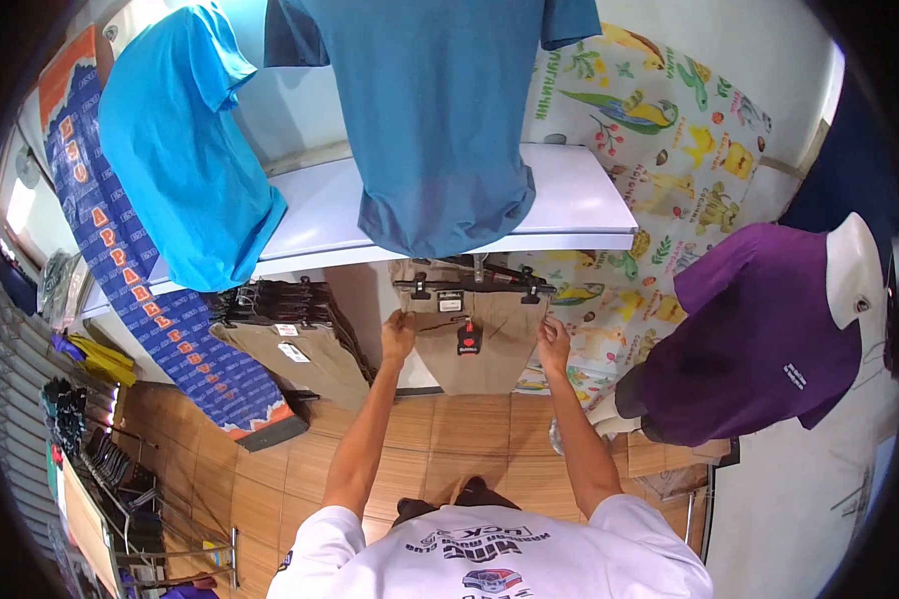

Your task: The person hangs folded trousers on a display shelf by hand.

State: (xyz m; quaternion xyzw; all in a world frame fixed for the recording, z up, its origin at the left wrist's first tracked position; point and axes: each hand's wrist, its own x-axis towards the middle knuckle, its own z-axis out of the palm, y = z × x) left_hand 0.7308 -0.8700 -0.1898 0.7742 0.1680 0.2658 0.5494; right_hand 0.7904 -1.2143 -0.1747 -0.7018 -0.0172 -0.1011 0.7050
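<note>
Tan trousers (469,344) hang from a dark clip hanger under the white shelf, with a white label and a black and red tag at the waist. My left hand (399,336) is closed on the left side of their waistband. On the opposite side, my right hand (552,344) has its fingers bent around the edge of the same trousers. More tan trousers (310,349) hang on dark hangers to the left, apart from my hands.
Above, a white shelf (589,205) holds a bright blue shirt (175,140) and a darker blue shirt (430,120). A mannequin in a purple shirt (769,329) stands right. A blue banner (160,309) leans left. Racks (120,479) stand lower left.
</note>
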